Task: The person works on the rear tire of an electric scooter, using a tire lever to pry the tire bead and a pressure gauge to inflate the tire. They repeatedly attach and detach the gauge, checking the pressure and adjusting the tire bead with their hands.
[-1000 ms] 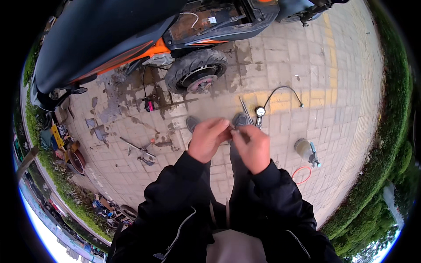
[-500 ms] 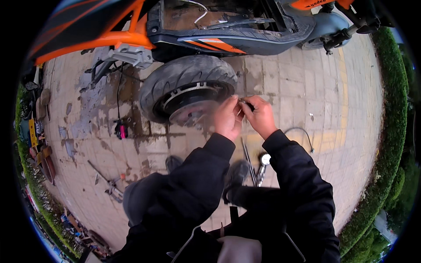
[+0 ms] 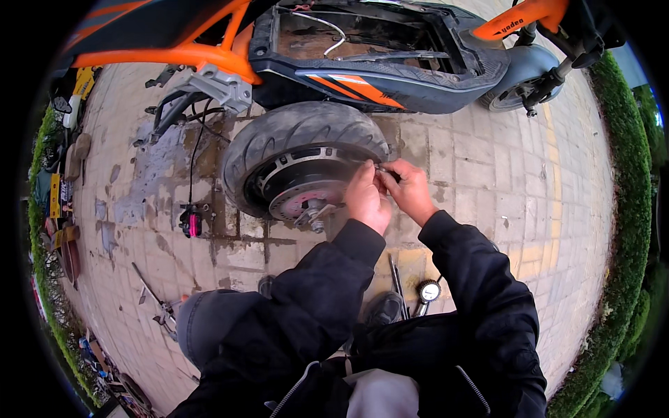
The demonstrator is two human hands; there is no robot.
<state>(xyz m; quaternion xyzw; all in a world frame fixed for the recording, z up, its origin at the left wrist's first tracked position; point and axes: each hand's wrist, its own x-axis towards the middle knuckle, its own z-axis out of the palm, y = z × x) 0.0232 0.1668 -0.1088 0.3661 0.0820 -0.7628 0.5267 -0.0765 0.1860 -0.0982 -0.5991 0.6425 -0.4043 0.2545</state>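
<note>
A detached scooter wheel lies tilted on the paving, its worn black tyre (image 3: 306,125) at the far side. The brake disc (image 3: 282,205) and the axle end (image 3: 318,224) face up toward me. At the wheel's right edge my left hand (image 3: 368,200) and my right hand (image 3: 412,193) meet fingertip to fingertip. Both are closed in a pinch around something small and dark, too hidden to name. My left hand partly covers the rim and disc.
Beyond the wheel stands an orange and black scooter (image 3: 369,90) with its floor compartment uncovered. A brake caliper (image 3: 190,221) on a cable lies left. Near my shoe are a round pressure gauge (image 3: 428,290) and metal bars (image 3: 398,285). Another metal tool (image 3: 159,303) lies at lower left.
The view has shifted, so the scooter and wheel appear lower. Both hands stay pinched together beside the tyre. The disc and axle, smeared before, now show more clearly.
</note>
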